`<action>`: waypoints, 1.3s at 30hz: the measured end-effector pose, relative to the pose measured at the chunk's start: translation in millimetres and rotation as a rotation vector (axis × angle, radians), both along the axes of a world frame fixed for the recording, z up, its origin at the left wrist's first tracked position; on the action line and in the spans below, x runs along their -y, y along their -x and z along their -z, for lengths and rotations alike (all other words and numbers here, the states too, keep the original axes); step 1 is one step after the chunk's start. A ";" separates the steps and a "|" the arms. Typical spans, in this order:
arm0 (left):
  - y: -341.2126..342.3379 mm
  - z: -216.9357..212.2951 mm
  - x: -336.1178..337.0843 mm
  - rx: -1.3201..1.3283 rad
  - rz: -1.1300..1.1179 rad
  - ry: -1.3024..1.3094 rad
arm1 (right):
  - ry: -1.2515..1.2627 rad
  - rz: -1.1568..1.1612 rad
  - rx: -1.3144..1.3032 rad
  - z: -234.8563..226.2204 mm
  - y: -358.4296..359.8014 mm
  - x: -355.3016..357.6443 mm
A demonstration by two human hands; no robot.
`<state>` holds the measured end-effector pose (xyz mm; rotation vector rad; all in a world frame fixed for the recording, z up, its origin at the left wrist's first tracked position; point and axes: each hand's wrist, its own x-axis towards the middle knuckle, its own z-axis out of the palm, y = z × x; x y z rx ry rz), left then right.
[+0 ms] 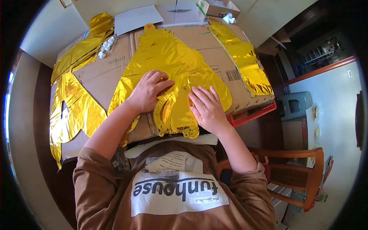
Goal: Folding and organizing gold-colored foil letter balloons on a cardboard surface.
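A large gold foil balloon [168, 53], flat and wrinkled, lies across the middle of the cardboard-covered table. My left hand [148, 92] rests on its left side with the fingers curled down onto the foil; what the fingertips may grip is hidden. On the right side, my right hand [207, 107] lies with its fingers stretched out over the foil near a crease. Between the hands the foil is bunched, and its lower lobe with small tabs reaches the table's near edge.
More gold foil balloons lie on the left [73, 99] and right [245, 57]. A white sheet [138, 19], crumpled white tissue [107, 45] and an open carton [218, 7] are at the back. Below the cardboard's [96, 80] right edge shows a red crate [253, 114]. A wooden chair [295, 172] stands at right.
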<state>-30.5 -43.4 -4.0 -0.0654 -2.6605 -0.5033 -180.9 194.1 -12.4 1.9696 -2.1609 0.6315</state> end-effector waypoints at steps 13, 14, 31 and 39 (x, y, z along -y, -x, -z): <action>-0.7 1.4 1.7 0.013 0.006 0.005 | -0.023 -0.010 0.013 0.3 3.6 -0.8; -0.9 1.4 1.9 0.014 0.005 0.008 | -0.025 -0.010 0.017 0.3 3.6 -0.8; 37.5 -5.8 -31.7 -0.136 0.182 -0.031 | -0.026 -0.038 0.024 -5.4 7.1 3.5; 39.3 7.1 -27.0 -0.093 0.204 -0.066 | -0.045 -0.072 -0.026 0.4 7.2 -19.5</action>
